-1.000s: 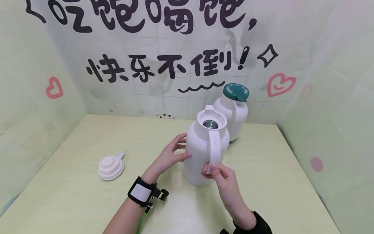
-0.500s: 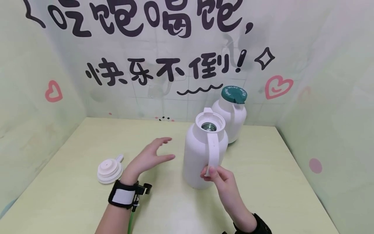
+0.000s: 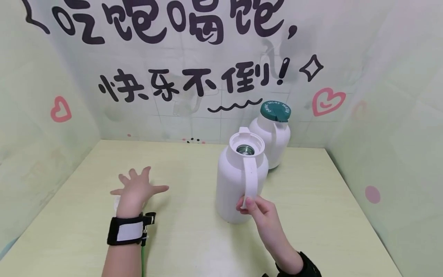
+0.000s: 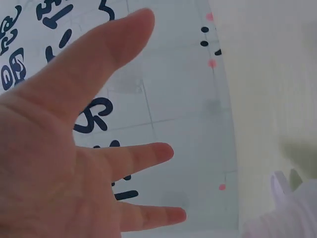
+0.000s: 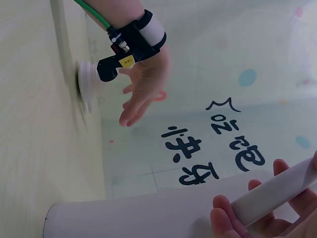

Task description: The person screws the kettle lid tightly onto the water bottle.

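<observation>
A white vacuum jug stands uncovered on the table, its dark metallic inner mouth showing from above. My right hand grips the lower end of the jug's handle between thumb and fingers. Over at the left, my left hand is spread wide above a white stepped lid with a small tab. From the head camera the hand hides most of this lid. The left wrist view catches the lid at its lower right corner, apart from the stretched thumb and fingers.
Behind the uncovered jug, to its right, stands a second white jug with a green lid. A printed cloth backdrop closes off the back and both sides of the pale table.
My left hand has let go of the jug's side and moved left until over the white lid, its fingers spreading. The right hand keeps hold of the handle and the jug stays put.
</observation>
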`<action>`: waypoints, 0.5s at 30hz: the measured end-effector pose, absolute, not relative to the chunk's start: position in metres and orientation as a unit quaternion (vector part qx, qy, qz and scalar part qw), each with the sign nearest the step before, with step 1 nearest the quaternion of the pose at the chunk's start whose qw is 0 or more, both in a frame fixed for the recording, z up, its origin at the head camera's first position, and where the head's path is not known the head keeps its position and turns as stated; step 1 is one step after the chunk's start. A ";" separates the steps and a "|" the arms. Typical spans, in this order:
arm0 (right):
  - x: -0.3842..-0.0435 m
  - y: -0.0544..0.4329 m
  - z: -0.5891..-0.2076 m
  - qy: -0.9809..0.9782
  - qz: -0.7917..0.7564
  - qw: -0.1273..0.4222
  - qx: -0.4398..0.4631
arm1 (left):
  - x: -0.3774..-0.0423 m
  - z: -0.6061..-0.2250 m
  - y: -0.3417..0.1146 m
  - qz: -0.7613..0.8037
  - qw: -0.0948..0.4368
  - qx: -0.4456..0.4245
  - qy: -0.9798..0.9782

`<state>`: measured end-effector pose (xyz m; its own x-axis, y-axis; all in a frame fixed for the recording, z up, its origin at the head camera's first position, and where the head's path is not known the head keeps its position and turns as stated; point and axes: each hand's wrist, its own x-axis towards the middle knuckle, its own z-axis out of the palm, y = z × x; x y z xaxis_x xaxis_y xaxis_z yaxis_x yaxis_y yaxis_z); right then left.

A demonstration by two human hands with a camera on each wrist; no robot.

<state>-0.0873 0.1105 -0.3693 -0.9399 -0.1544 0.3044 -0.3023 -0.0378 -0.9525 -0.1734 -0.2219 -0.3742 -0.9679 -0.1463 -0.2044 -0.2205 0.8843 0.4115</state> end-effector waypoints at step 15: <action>-0.087 0.111 -0.369 -0.697 0.699 0.044 0.154 | -0.171 -0.399 -0.262 0.285 0.134 -0.174 0.933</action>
<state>-0.0868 0.1105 -0.3693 -0.9490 -0.1529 0.2757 -0.2751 -0.0254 -0.9611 -0.1707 -0.2618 -0.3993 -0.9040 -0.2480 -0.3483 -0.4003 0.7774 0.4852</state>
